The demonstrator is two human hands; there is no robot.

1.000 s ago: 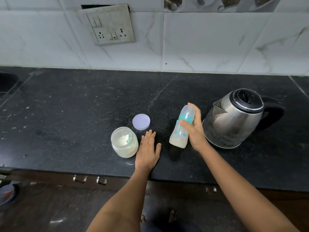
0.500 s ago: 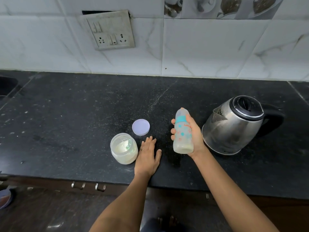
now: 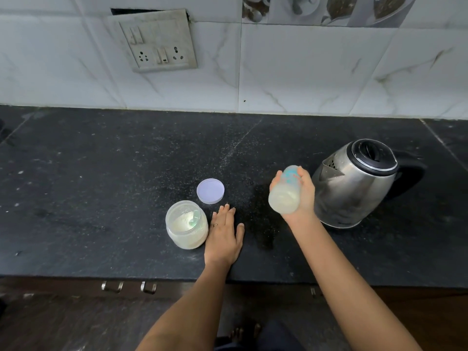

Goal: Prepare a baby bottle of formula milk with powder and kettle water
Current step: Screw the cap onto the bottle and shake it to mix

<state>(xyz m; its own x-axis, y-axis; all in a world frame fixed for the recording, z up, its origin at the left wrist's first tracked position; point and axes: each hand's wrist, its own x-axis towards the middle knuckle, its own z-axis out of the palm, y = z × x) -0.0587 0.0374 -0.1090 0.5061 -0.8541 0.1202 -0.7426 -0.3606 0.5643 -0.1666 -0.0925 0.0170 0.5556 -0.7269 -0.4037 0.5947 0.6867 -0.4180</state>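
Baby bottle (image 3: 285,192): clear plastic with teal print, milky white contents in its lower part. It is held off the counter at centre right of the frame, tilted so that its base faces the camera and its top points away. The outline is blurred and the top cannot be made out.

Right hand (image 3: 307,196): wrapped round the bottle's body, with fingertips showing on its left side and the thumb near its upper end.

Kettle (image 3: 354,186): steel body with a black lid and black handle. It stands upright just right of the bottle hand, spout turned to the left.

Left hand (image 3: 224,236): lies flat, palm down, on the counter at lower centre, fingers straight and together, thumb spread to the right. There is a ring (image 3: 215,225) on one finger.

Powder jar (image 3: 187,225): clear and uncapped, with pale powder inside. It stands just left of the flat hand, and whether they touch cannot be told.

Jar lid (image 3: 210,191): pale lilac disc, lying flat just beyond the jar.

Counter (image 3: 101,186): black speckled stone.

Wall tiles (image 3: 304,72): white marbled, behind the counter.

Socket plate (image 3: 157,40): upper left, hanging askew.

Drawer handles (image 3: 112,286): metal, below the counter edge at lower left.
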